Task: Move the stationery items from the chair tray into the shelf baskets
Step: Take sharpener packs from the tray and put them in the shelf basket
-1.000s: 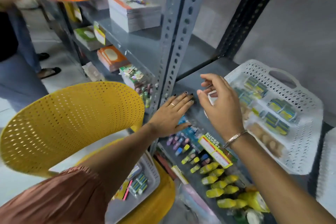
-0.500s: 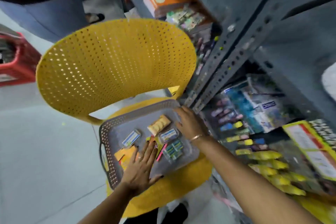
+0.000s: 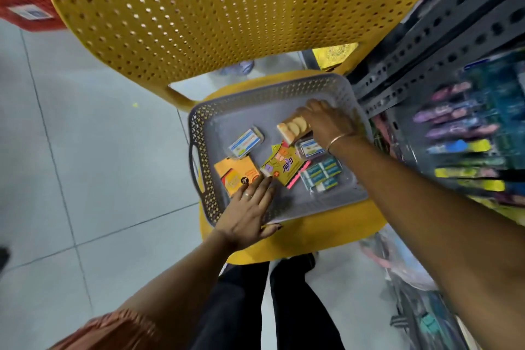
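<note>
A grey perforated tray (image 3: 199, 122) sits on the yellow chair's seat (image 3: 312, 239). It holds a blue-white packet (image 3: 245, 141), an orange card pack (image 3: 234, 175), a yellow card pack (image 3: 284, 165), a pack of blue-green erasers (image 3: 321, 175) and a tan pack of round pieces (image 3: 291, 128). My right hand (image 3: 326, 119) is curled over the right end of the tan pack, gripping it. A second blue-white packet (image 3: 311, 148) lies just under that wrist. My left hand (image 3: 250, 213) lies flat over the tray's front rim, fingers apart, with its fingertips on the orange and yellow cards.
The chair's perforated yellow back (image 3: 213, 8) rises behind the tray. A grey metal shelf upright (image 3: 443, 45) stands close on the right, with blurred pens and markers (image 3: 460, 148) beyond it. A red crate (image 3: 25, 6) is at top left. Grey floor tiles (image 3: 85, 150) lie to the left.
Both hands have come down from the shelf basket to the chair tray. Since half a second ago, my right hand has closed over the tan pack and my left has slid forward onto the cards.
</note>
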{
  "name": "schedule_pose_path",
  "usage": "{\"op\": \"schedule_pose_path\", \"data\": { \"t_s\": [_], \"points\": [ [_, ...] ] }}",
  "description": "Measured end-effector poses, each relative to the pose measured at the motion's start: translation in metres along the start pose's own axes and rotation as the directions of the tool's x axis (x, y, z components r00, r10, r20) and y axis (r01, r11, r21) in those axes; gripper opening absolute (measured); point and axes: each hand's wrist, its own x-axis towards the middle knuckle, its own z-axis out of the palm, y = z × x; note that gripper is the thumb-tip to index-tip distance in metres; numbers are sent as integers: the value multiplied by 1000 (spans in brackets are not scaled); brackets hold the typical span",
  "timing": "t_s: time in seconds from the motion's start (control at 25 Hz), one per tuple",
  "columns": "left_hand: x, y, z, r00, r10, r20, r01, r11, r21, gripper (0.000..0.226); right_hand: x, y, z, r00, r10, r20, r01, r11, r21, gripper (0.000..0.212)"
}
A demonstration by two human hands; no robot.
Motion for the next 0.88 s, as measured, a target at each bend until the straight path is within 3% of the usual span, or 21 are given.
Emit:
{"op": "schedule_pose_path", "data": {
  "t_s": [0.4,0.56,0.68,0.88],
  "points": [
    [-1,0,-4,998,-28,49,28,1000,-2,93,14,-7,1,992,-114,-62,107,989,-106,44],
    [-2,0,-13,1000,9,-14,-9,1000,13,97,-4,-4,-33,994,-36,-107,35,999,-11,53],
    [4,5,-38,986,79,-145,-74,996,42,95,-26,2,-76,988,40,-147,-22,992,122,53],
    [27,15,-121,950,182,-255,-162,982,99,96,-99,5,-172,920,168,-354,-74,962,262,49]
  ]
}}
